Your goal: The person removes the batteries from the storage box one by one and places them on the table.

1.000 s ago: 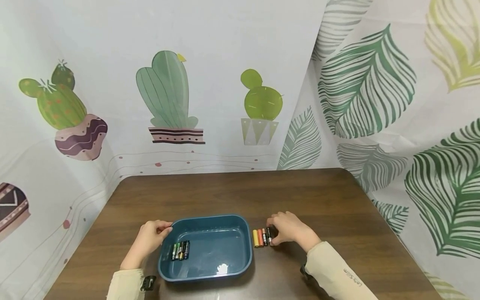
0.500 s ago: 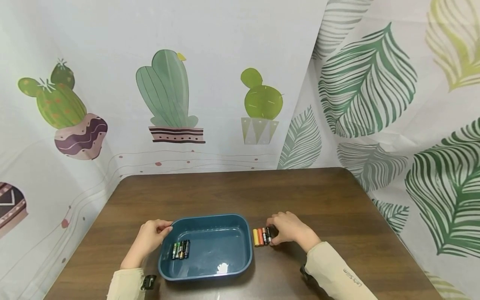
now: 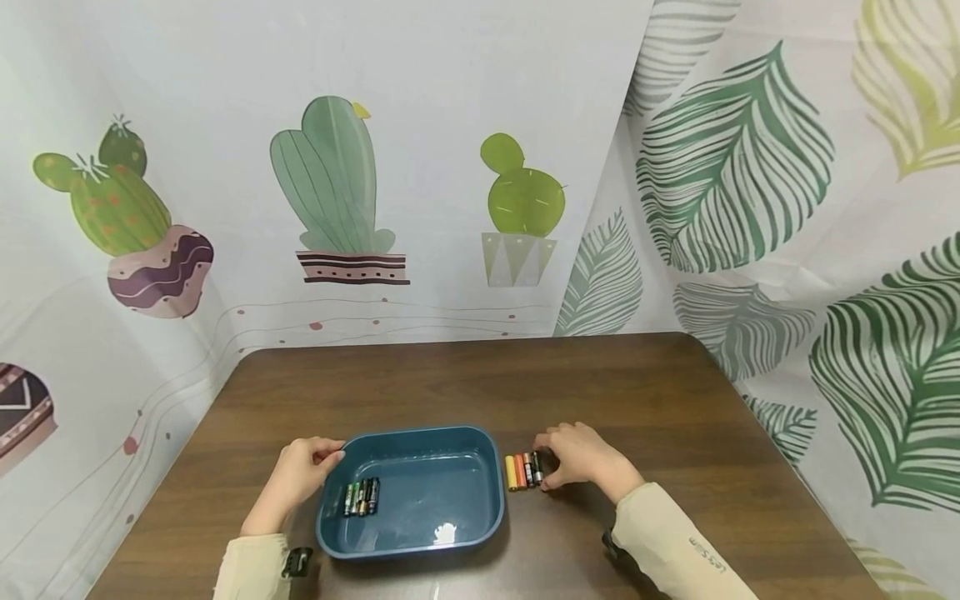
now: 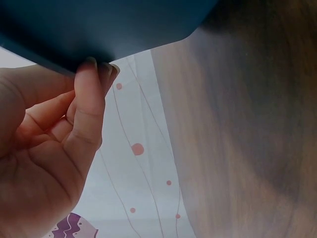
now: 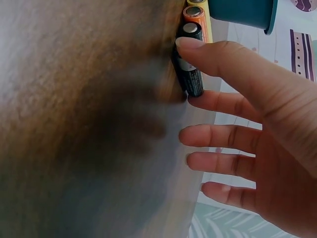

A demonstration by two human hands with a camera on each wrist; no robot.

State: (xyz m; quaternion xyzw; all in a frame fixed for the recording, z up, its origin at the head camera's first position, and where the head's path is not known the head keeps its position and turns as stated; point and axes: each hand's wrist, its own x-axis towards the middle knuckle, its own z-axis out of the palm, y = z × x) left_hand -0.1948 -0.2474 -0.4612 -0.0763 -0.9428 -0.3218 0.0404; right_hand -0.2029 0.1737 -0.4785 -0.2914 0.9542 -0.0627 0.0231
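Head view shows the left hand [image 3: 295, 473] pinching the blue tray [image 3: 423, 492] (loose batteries [image 3: 362, 497] inside) at its rim, the right hand [image 3: 583, 457] pinching a black battery [image 5: 191, 79], last of a row [image 3: 521, 472] on the table [image 3: 465, 385].

Counting one blue tray [image 3: 420, 496] on the tabletop [image 3: 465, 379], four batteries [image 3: 363, 497] inside near its left edge, four more batteries [image 3: 520, 472] beside its right edge.

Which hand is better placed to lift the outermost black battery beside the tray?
Probably the right hand: it pinches that black battery, while the left hand, farther away, holds the tray.
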